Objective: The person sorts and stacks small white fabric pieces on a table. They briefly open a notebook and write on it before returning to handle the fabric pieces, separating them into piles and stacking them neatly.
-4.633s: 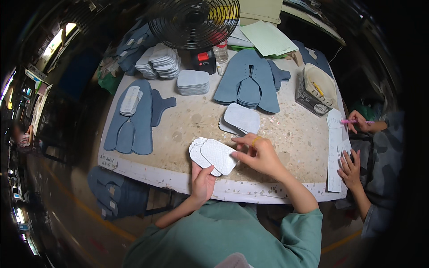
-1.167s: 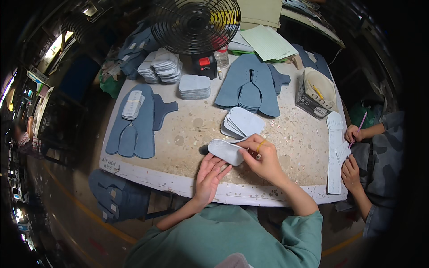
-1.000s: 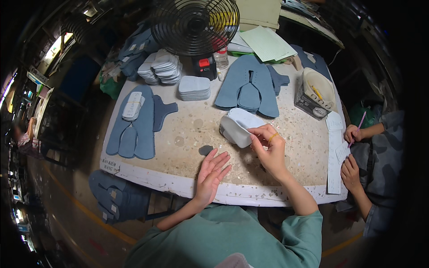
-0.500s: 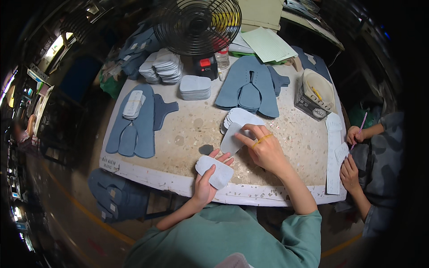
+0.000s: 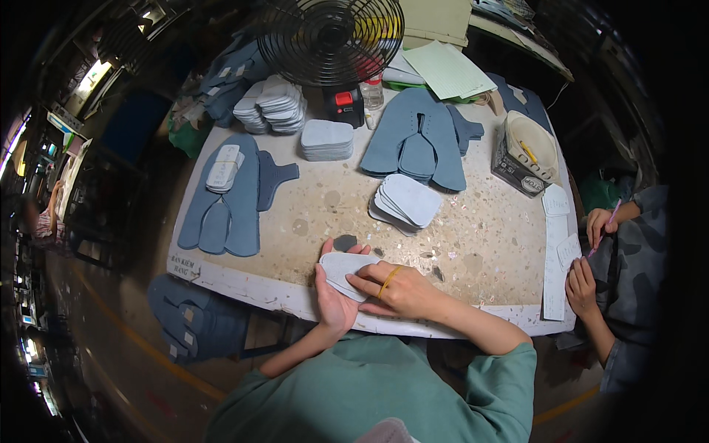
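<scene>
1. While the left hand [image 5: 336, 306] lies palm up and half curled beneath layered, pale grey-white, round-ended flat pieces [image 5: 341, 264], the right hand [image 5: 399, 292], a yellow band on one finger, has its bent fingers closed on their right end.
2. These held pieces are above the near edge of the table [image 5: 295, 192], left of that edge's middle.
3. Off-white at its borders, the tabletop is worn tan and speckled with flecks; a dark grey patch [image 5: 345, 242], stain or scrap I cannot tell, shows just beyond the left hand.
4. Near the table's centre sits a fanned stack of pale rounded pieces [image 5: 406, 203], with arched blue-grey sheets [image 5: 388, 140] behind it.
5. A black wire-caged fan [image 5: 330, 35] stands at the far edge.
6. Along the right edge are a dark box with a cream rim [image 5: 509, 171], a long white paper strip [image 5: 555, 284] and a co-worker's hands [image 5: 581, 288] with a pink pen [image 5: 614, 214].
7. Around the table the room is dim, with bright lights [image 5: 94, 75] far left and a yellow floor line [image 5: 193, 382] off the near-left corner.
</scene>
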Tool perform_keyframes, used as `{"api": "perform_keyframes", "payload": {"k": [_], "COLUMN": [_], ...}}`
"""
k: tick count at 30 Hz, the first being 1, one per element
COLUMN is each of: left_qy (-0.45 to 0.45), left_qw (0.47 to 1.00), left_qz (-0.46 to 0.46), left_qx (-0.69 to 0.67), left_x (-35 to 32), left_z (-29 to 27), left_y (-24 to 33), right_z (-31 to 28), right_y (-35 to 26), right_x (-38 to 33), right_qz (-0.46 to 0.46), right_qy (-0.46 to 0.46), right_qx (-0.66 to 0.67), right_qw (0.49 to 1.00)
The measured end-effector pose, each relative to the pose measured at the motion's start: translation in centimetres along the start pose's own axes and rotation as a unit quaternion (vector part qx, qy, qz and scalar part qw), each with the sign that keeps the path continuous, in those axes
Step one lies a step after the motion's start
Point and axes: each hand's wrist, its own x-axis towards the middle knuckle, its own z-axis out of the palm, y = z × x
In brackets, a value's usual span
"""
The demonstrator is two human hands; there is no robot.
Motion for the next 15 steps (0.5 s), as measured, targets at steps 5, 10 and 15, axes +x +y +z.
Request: {"api": "perform_keyframes", "payload": {"k": [5,10,15], "left_qy": [-0.022,-0.057,-0.046], "left_qw": [0.999,0.997,0.997], "left_qz": [-0.032,-0.035,-0.052], "left_qx": [0.001,0.027,0.045], "left_x": [-0.1,0.1,0.1], "left_z": [-0.2,-0.1,-0.2], "left_y": [-0.1,0.0,0.1], "right_z": [-2.3,-6.1,-6.9], "right_y": [1.0,3.4,4.8], "right_x": [-0.4,-0.4,-0.5], "right_qz": [0.037,0.093,0.180], "right_qy": [0.041,0.281,0.127], "right_qx": [-0.017,-0.176,-0.099], "right_qw": [0.998,0.939,0.971]}}
